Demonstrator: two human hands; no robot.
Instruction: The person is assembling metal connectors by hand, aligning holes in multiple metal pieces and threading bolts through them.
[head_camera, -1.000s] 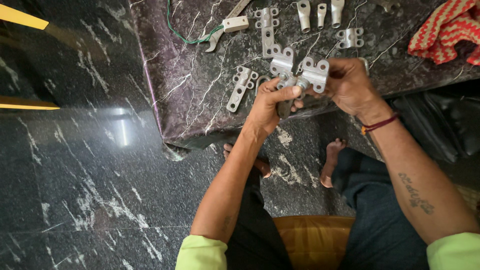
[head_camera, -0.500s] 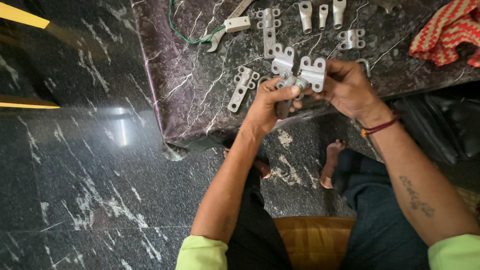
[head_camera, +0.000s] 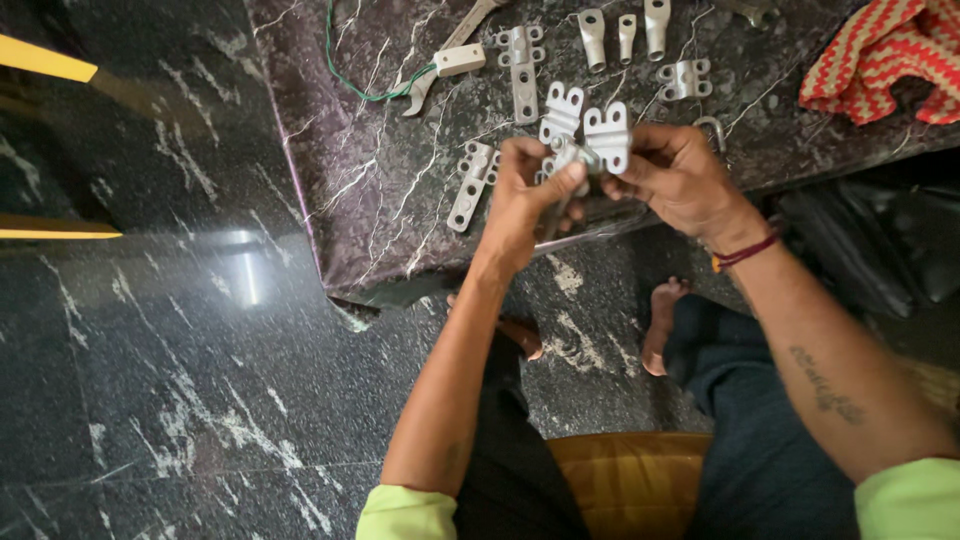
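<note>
A pale metal clamp piece was pinched between the fingers of the right hand, while a second, matching metal bracket was gripped by the left hand, its thumb pressed across the part; both pieces were held together just above the near edge of the dark marble slab. The step in hand was judged to be a fitting of the two pieces against each other, and it would be done well if the lugs were kept square and the holes lined up before any pressure was applied (a skewed seat would likely bind). Both forearms were raised from the lap, the wrists bent inward so that the palms faced one another, the right wrist marked by a red thread band. Further out on the slab, similar flat brackets were laid near the left hand, tubular lugs beyond, a spanner with a green wire, and a red striped cloth at the far right.
</note>
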